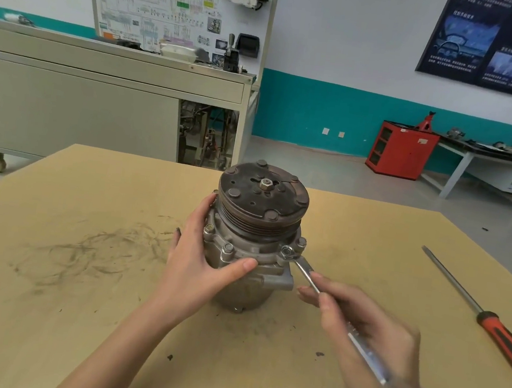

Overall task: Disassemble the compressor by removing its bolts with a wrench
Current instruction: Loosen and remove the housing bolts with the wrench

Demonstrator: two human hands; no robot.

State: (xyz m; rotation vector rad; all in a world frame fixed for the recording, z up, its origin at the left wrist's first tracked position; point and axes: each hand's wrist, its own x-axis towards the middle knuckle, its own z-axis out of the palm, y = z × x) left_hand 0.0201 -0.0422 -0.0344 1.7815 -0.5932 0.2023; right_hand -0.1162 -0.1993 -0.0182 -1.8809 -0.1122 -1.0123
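Two hands are on the work as we look down. Our left hand (195, 263) wraps the compressor (251, 247) from its left side, thumb laid across the front of the flange. Our right hand (361, 320), blurred, closes its fingers around the shaft of the wrench (364, 348). The wrench's open end sits on a bolt (287, 252) at the front right of the flange, and its ring end pokes out past our wrist. The compressor stands upright near the middle of the table (78, 285), pulley end up.

Around it we see little on the tabletop. A screwdriver (477, 310) lies well apart to the right, and dark smudges (92, 248) mark the surface to the left. Behind the table stand a grey wheeled cabinet (100, 96) carrying a wiring board, a red cabinet (401, 153) against the teal wall, and a cluttered workbench (492, 157).

The pulley (263, 194) overhangs the flange, so the bolt heads sit close under its grooved rim. Our left thumb lies between two of the front bolts.

The compressor body is dull grey cast metal and roughly cylindrical. The pulley's face is a rusty brown disc with a hex nut (266, 183) at its centre. The wrench is bright, polished steel. The screwdriver has a thin steel shaft and a red and black handle. The table is tan board, matte and scuffed.
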